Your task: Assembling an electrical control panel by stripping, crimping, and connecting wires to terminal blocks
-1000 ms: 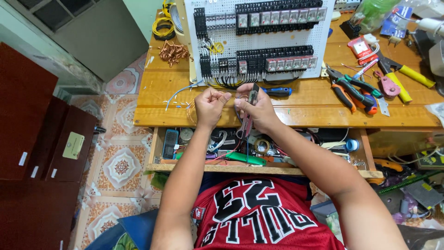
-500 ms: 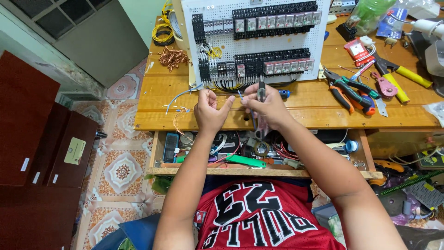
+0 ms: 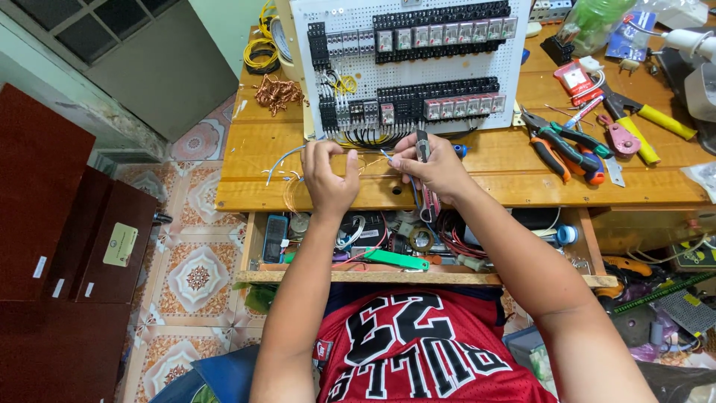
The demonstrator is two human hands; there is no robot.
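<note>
Varnished wood bench (image 3: pixel 477 160), matt perforated panel (image 3: pixel 358 67), bare copper wire (image 3: pixel 277 92).

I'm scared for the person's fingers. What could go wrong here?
The right hand grips a cutting tool close to the left hand, so a slip might nick a finger. The thin wire between them could snap or poke. Loose wires at the workbench edge may snag.

Left hand (image 3: pixel 328 173) hides the wire's (image 3: pixel 287 157) end.
</note>
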